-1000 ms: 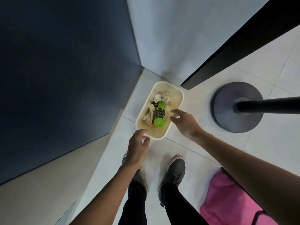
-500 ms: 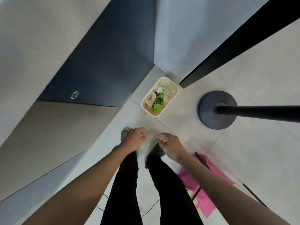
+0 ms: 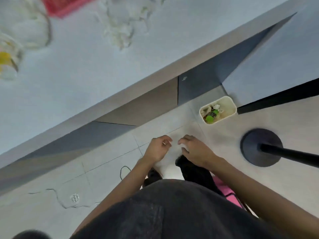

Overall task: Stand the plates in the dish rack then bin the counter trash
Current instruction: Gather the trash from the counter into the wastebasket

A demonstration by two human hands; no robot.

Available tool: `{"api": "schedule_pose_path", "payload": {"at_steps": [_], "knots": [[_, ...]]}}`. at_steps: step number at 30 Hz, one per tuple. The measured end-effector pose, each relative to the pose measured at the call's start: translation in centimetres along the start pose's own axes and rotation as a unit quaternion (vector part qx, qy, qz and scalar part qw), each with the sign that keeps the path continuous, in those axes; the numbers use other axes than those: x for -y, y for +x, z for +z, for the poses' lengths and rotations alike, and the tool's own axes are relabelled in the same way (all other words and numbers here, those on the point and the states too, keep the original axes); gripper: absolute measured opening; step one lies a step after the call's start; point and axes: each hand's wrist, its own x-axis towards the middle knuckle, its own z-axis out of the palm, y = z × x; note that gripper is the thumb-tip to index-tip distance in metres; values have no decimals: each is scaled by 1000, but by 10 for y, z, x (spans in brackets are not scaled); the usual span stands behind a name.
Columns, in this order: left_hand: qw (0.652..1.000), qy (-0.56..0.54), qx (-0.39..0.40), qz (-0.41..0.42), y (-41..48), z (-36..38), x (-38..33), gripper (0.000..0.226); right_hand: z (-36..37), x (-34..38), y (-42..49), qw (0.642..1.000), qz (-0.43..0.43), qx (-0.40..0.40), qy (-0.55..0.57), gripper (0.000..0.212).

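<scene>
My left hand (image 3: 158,149) and right hand (image 3: 196,150) have pulled back near my waist, fingers (image 3: 166,138) loosely curled and empty, bare floor (image 3: 164,123) running to the bin (image 3: 230,102) far right with the green bottle (image 3: 211,116) inside, and the surface (image 3: 86,75) edge now in view far left, blurred crumpled trash (image 3: 119,31) on it.

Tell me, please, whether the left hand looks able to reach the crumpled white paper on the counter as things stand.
Probably yes: the left hand is empty, fingers loosely curled, and nothing stands between it and the crumpled white paper on the counter, though it likely must rise first.
</scene>
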Motion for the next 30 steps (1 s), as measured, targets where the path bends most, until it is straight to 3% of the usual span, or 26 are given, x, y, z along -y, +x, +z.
{"api": "schedule_pose_path", "payload": {"at_steps": [7,16,24,30], "knots": [[993,-39,-109,31,-82,-80,87,23,40,128,18,989,-98,19,-113,32],[967,-83,-237,45,-178,-170,182,23,98,277,33,977,-181,-4,-112,31],[945,-158,-284,48,-207,-209,210,19,108,324,51,976,-192,-18,-105,27],[923,-220,-311,56,-206,-233,202,22,82,345,64,976,-215,-12,-18,25]]}}
